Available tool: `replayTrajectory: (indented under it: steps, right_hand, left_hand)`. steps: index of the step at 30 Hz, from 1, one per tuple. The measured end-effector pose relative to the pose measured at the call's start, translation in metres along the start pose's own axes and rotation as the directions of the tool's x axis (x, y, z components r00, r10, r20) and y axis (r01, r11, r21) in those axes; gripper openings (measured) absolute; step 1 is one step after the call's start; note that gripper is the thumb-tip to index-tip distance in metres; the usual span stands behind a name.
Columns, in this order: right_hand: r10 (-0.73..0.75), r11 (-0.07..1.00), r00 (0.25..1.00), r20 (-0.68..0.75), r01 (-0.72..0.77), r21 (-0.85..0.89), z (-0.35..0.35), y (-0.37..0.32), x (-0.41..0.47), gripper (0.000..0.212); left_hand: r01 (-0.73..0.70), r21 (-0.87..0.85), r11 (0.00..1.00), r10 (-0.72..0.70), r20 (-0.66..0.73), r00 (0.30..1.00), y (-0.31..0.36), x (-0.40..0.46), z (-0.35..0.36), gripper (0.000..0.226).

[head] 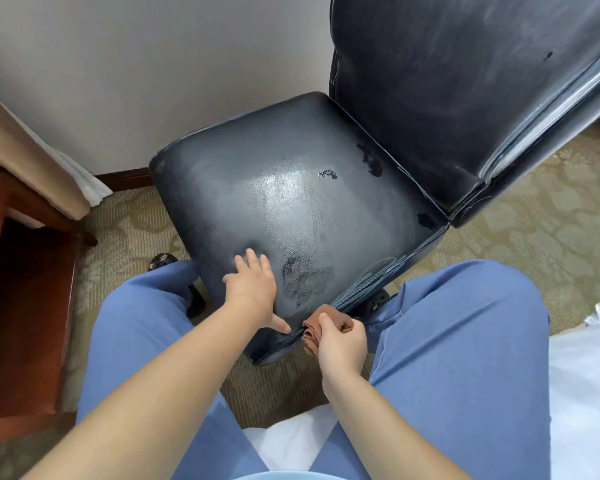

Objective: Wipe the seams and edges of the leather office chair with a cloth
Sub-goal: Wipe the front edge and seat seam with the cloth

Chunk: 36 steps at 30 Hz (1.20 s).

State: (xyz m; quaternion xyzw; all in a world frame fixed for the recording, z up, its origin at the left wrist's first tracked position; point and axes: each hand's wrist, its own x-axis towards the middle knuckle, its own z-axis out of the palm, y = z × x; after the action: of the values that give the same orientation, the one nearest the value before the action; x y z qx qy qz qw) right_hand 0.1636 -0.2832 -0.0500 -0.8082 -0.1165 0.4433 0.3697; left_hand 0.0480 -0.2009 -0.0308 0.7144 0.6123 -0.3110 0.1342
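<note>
Head view first: we see our right hand (340, 341) pinching a bunched brown cloth (321, 322) against the chair's seat-edge seam (368, 282), which runs on toward two o'clock. Our left hand (253, 289), fingers spread, rests flat on the worn navy leather seat (291, 202) at ten o'clock from the cloth. Patterned carpet (534, 244) lies beneath, a wooden desk (21, 306) at nine.

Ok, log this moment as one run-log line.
step: wiping seat front edge seam | right hand: grips brown cloth at seam | left hand: flat on seat, steadying | chair: worn patches
</note>
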Motion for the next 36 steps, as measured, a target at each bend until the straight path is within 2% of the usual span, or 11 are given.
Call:
replayTrajectory:
  steps: [4, 10, 15, 19, 21, 23, 25, 27, 29, 33, 36]
  right_hand:
    - [0.113, 0.994, 0.976, 0.183, -0.113, -0.012, -0.004, -0.006, -0.004, 0.014]
    - [0.032, 0.999, 0.999, 0.021, -0.033, 0.040, -0.001, -0.006, -0.001, 0.015]
    - [0.117, 0.992, 0.980, 0.162, -0.109, -0.057, -0.001, 0.001, -0.002, 0.013]
    - [0.011, 1.000, 1.000, 0.007, -0.011, -0.002, -0.003, -0.002, 0.007, 0.019]
    - [0.027, 1.000, 0.999, 0.032, -0.028, 0.001, -0.004, -0.004, 0.012, 0.019]
    - [0.081, 0.996, 0.989, 0.122, -0.076, -0.039, -0.002, -0.002, 0.011, 0.018]
    - [0.089, 0.996, 0.987, 0.132, -0.085, -0.031, 0.000, 0.000, 0.006, 0.018]
    - [0.051, 0.999, 0.998, 0.038, -0.052, 0.015, 0.000, 0.002, 0.007, 0.019]
    - [0.021, 0.999, 1.000, -0.016, -0.020, 0.042, -0.002, -0.002, 0.009, 0.021]
    - [0.055, 0.999, 0.997, 0.056, -0.054, -0.006, 0.001, -0.003, 0.014, 0.024]
    - [0.005, 0.999, 1.000, -0.018, -0.006, -0.032, 0.000, -0.004, 0.018, 0.029]
  left_hand:
    - [-0.010, 0.010, 1.000, 0.010, -0.007, 1.000, -0.002, -0.001, 0.002, 0.145]
    - [-0.003, 0.026, 1.000, 0.003, -0.012, 1.000, -0.003, -0.001, 0.003, 0.146]
    - [-0.003, 0.019, 1.000, 0.003, -0.005, 1.000, -0.003, -0.001, 0.002, 0.146]
    - [0.006, -0.039, 0.999, -0.006, -0.012, 1.000, -0.007, -0.003, 0.006, 0.145]
    - [0.016, -0.077, 0.997, -0.017, -0.010, 1.000, -0.007, -0.005, 0.009, 0.143]
    - [0.022, -0.090, 0.996, -0.025, -0.036, 0.999, -0.003, -0.006, 0.011, 0.140]
    - [-0.057, -0.062, 0.996, 0.051, -0.096, 0.994, 0.002, -0.006, 0.011, 0.130]
    - [-0.240, -0.014, 0.971, 0.236, -0.133, 0.963, 0.002, -0.006, 0.011, 0.115]
    - [-0.348, -0.026, 0.937, 0.342, -0.133, 0.930, -0.001, -0.007, 0.012, 0.104]
    - [-0.340, -0.061, 0.938, 0.335, -0.085, 0.938, 0.004, -0.011, 0.015, 0.113]
    - [-0.302, -0.029, 0.953, 0.299, -0.082, 0.951, 0.015, -0.014, 0.016, 0.123]
